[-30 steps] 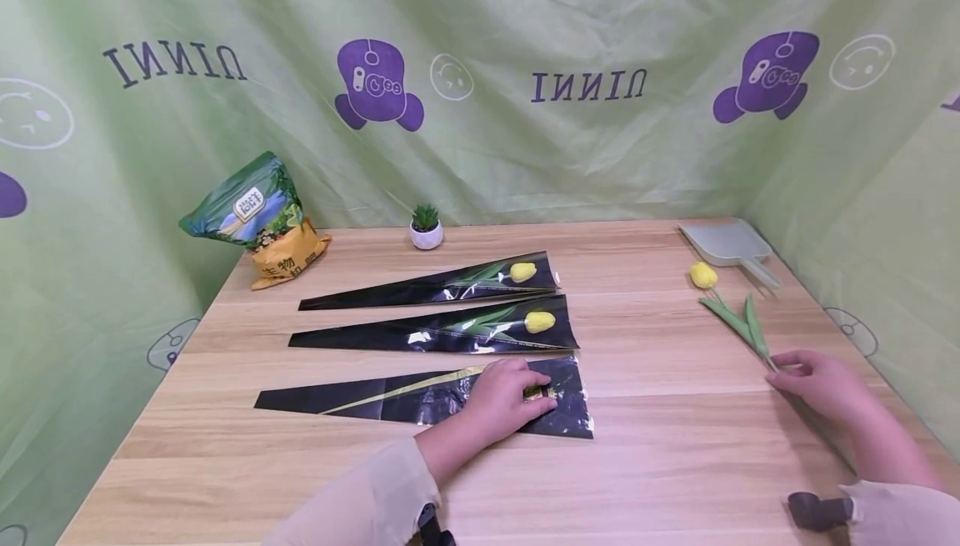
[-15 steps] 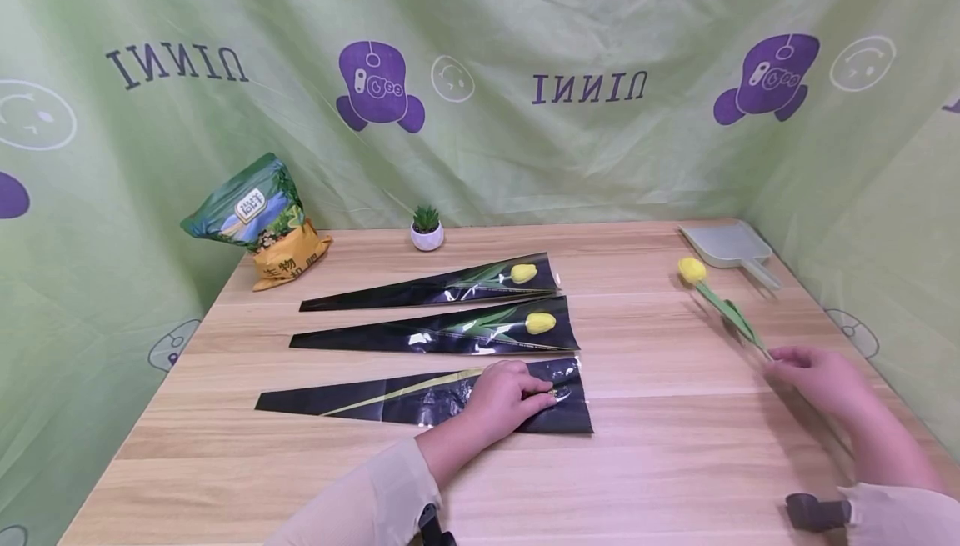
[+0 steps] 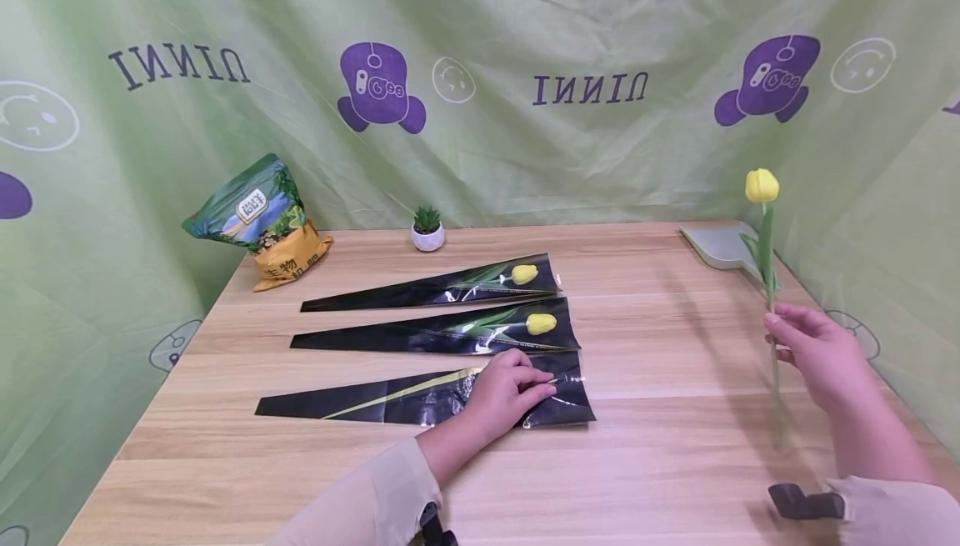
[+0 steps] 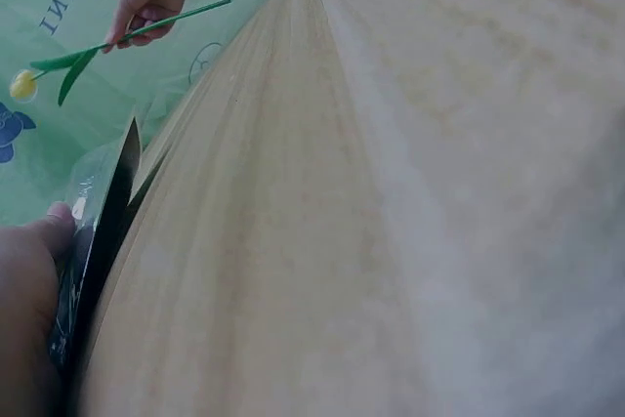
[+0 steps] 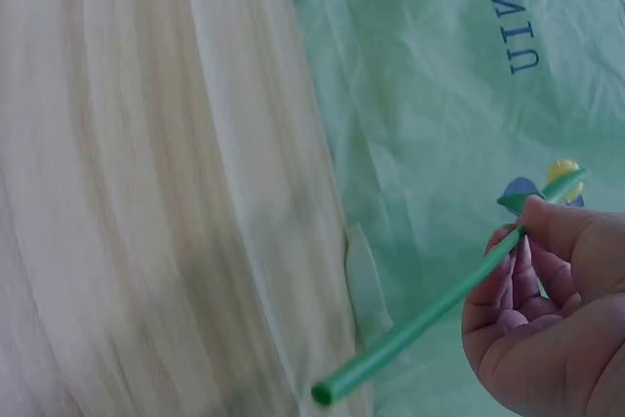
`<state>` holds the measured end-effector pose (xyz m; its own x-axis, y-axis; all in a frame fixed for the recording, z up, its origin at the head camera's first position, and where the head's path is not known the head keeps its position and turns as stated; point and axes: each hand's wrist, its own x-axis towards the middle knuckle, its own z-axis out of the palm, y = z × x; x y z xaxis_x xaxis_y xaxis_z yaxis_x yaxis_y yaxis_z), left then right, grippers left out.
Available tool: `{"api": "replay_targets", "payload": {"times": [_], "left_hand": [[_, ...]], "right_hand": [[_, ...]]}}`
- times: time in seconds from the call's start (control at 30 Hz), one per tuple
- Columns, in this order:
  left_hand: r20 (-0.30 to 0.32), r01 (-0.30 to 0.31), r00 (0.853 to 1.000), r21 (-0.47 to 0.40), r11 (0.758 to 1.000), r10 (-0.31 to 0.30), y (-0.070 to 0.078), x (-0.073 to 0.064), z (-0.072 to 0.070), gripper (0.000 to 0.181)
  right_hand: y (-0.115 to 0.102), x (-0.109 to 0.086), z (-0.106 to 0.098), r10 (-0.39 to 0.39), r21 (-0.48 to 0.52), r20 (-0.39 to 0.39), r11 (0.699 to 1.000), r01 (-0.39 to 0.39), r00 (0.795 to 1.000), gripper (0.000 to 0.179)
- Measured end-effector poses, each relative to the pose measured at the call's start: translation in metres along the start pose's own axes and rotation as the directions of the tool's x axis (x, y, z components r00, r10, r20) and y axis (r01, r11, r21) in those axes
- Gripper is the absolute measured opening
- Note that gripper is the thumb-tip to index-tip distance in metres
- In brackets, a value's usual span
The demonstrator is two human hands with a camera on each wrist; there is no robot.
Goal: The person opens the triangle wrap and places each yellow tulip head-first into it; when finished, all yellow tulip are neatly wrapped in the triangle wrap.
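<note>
My left hand (image 3: 506, 392) pinches the clear front film of a black flower sleeve (image 3: 431, 400) near its wide end. The sleeve's mouth stands parted in the left wrist view, its dark back (image 4: 119, 187) apart from the film. On the right, my right hand (image 3: 817, 350) holds a yellow tulip (image 3: 763, 233) by its green stem, between thumb and fingers. The bloom points up above the table, and the lower stem (image 5: 420, 324) hangs free below the grip. Behind the left hand lie two more black sleeves (image 3: 397, 338), each with a yellow tulip inside.
A green and orange bag (image 3: 258, 217) stands at the back left. A small succulent in a white pot (image 3: 428, 233) sits at the back edge. A pale dustpan (image 3: 712, 247) lies at the back right, partly behind the tulip. A green curtain (image 3: 600, 154) encloses the table.
My right hand has lifted the tulip off the table and turned it upright. My left hand stays at the sleeve, whose film has been raised and its mouth opened.
</note>
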<state>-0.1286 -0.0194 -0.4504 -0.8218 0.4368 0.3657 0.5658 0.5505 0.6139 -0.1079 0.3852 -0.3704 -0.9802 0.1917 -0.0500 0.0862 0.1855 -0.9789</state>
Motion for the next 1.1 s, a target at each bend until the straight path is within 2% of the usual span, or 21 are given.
{"api": "replay_targets", "payload": {"times": [0.07,0.2,0.4,0.53,0.63,0.83,0.93,1.1], "left_hand": [[-0.013,-0.005,1.0,-0.003,1.0,0.004,0.0,0.0,0.0,0.019],[-0.012,-0.008,1.0,-0.011,1.0,0.008,0.001,0.001,-0.001,0.019],[-0.021,-0.022,1.0,-0.023,0.999,0.022,0.001,0.003,-0.001,0.02],[-0.02,-0.015,1.0,-0.025,1.0,0.015,0.0,0.003,-0.001,0.02],[-0.021,-0.015,1.0,-0.028,0.999,0.015,0.001,0.002,-0.001,0.02],[-0.018,-0.008,1.0,-0.033,0.999,0.008,0.001,0.002,-0.002,0.02],[-0.014,0.0,1.0,-0.034,0.999,-0.001,0.001,0.002,-0.002,0.02],[-0.014,-0.002,1.0,-0.039,0.999,0.002,0.001,0.003,-0.002,0.02]], "right_hand": [[-0.001,0.0,0.004,-0.017,0.152,0.007,0.988,0.016,1.0,0.02],[-0.003,0.001,0.014,-0.057,0.359,0.03,0.932,0.042,0.998,0.021],[-0.007,0.0,0.035,-0.098,0.551,0.067,0.833,0.045,0.993,0.018],[-0.006,0.0,0.056,-0.141,0.618,0.067,0.783,0.069,0.988,0.016],[-0.004,-0.001,0.072,-0.141,0.635,0.057,0.769,0.073,0.988,0.015],[0.0,-0.008,0.097,-0.088,0.676,0.038,0.735,0.039,0.995,0.015],[0.003,-0.012,0.108,-0.055,0.667,0.024,0.745,0.025,0.998,0.015],[0.009,-0.02,0.126,0.019,0.615,0.016,0.788,-0.025,1.0,0.013]]}}
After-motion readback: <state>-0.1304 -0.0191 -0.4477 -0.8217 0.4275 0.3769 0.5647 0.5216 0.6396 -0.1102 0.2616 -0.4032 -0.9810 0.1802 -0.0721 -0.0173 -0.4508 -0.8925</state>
